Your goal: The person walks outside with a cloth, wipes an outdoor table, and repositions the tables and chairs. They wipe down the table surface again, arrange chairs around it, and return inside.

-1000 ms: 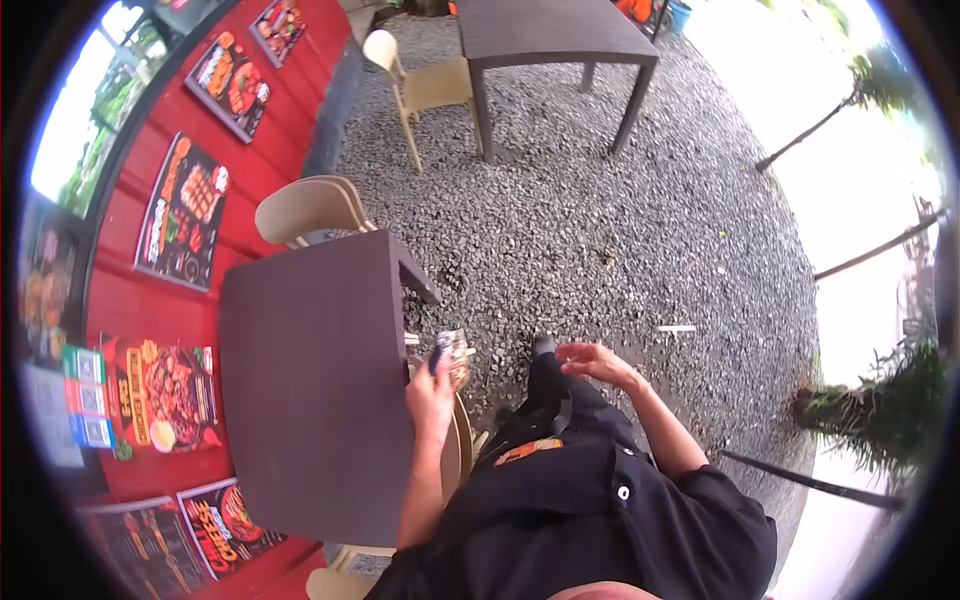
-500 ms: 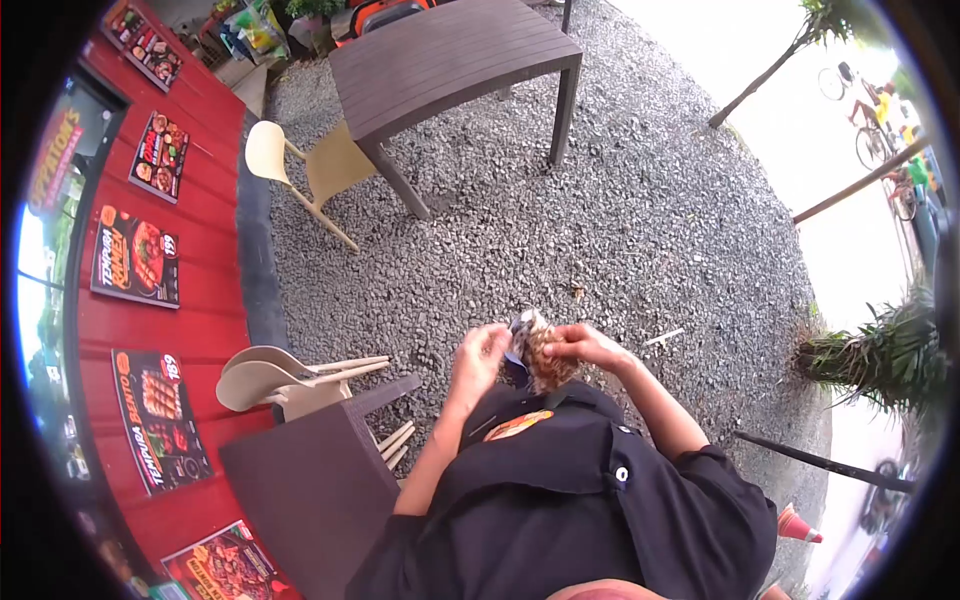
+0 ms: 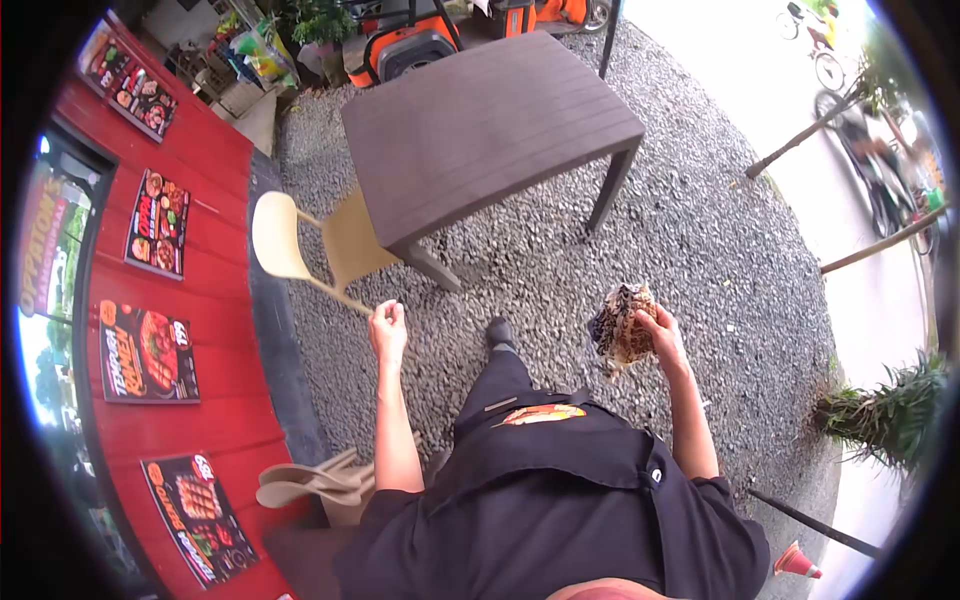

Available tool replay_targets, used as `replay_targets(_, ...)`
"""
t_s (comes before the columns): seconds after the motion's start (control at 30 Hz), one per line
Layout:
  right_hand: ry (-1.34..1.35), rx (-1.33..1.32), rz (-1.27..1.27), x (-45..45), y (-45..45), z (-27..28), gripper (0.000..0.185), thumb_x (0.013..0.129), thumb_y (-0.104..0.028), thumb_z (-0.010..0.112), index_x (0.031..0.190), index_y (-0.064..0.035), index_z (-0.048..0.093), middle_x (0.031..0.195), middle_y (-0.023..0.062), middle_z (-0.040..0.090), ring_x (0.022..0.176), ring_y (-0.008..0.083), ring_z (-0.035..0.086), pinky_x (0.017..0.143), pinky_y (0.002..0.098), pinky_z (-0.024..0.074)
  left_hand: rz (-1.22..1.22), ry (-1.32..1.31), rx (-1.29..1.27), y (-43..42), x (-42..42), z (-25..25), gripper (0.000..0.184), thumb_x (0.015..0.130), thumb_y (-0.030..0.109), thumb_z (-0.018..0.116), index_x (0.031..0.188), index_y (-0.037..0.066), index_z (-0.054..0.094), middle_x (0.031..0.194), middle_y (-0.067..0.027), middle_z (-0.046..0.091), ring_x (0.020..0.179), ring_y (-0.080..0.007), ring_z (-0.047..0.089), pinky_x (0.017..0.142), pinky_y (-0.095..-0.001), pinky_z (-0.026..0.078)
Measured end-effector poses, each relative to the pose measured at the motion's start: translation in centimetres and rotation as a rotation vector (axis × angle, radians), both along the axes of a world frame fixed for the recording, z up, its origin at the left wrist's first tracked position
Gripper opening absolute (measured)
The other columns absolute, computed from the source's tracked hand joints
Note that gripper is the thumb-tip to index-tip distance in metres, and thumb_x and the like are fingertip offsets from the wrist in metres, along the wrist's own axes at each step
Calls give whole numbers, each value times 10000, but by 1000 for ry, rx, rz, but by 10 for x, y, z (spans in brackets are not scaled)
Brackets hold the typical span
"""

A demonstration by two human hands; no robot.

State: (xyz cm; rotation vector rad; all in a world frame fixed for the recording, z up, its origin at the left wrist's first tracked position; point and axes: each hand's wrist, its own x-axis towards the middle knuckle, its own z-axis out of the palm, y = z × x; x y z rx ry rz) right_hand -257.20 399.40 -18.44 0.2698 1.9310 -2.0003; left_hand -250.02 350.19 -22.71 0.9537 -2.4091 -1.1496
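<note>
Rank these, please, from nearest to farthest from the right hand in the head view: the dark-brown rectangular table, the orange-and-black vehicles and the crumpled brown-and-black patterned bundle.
1. Bundle: held in the right hand.
2. Table: ahead and to the left.
3. Vehicles: beyond the table.

We can't make out what that crumpled bundle (image 3: 624, 328) is, part of the right hand (image 3: 669, 346)'s hidden behind it, and the road bike (image 3: 866, 160)'s just blur.

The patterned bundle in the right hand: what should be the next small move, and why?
Perhaps carry the patterned bundle toward the brown table: the right hand grips it at one side, and the table stands ahead.
</note>
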Motion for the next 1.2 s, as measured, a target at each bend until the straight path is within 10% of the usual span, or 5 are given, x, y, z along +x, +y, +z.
replay_targets(0.43, 101, 23, -258, -302, -90, 46, 255, 874, -228, 565, 1012, -15, 550, 889, 17, 599, 780, 72, 532, 721, 242, 441, 303, -319, 117, -196, -277, -52, 371, 877, 318, 518, 993, -29, 583, 1034, -177, 608, 946, -279, 581, 809, -367, 443)
replay_targets(0.83, 229, 602, -181, -662, -69, -89, 363, 882, -292, 508, 1072, 15, 552, 966, 98, 618, 852, 174, 564, 798, 285, 432, 646, -317, 845, -280, -389, -129, 791, 867, 628, 119, 1333, 14, 298, 1368, -169, 338, 1253, -317, 340, 984, -484, 325)
replay_targets(0.93, 109, 640, -82, -726, -51, -123, 492, 880, -333, 471, 1202, 39, 455, 1154, 196, 541, 1072, 270, 510, 907, 330, 379, 483, -273, 768, -298, -394, -160, 679, 898, 526, 142, 1314, 25, 334, 1342, -172, 371, 1223, -327, 381, 951, -506, 356)
replay_targets(1.0, -97, 497, -70, -773, -21, -189, 453, 881, -330, 471, 1145, 38, 477, 1098, 179, 560, 982, 267, 537, 838, 340, 419, -271, 149, 1220, -310, -396, -158, 634, 901, 469, 155, 1319, 24, 328, 1347, -172, 364, 1233, -327, 367, 959, -506, 347)
replay_targets(1.2, -396, 134, -79, -845, -30, -241, 325, 905, -326, 390, 791, -105, 599, 694, 18, 594, 582, 149, 557, 556, 330, 466, 647, -261, 891, -286, -397, -148, 630, 902, 453, 186, 1325, -1, 301, 1372, -176, 318, 1275, -313, 291, 1001, -480, 291)
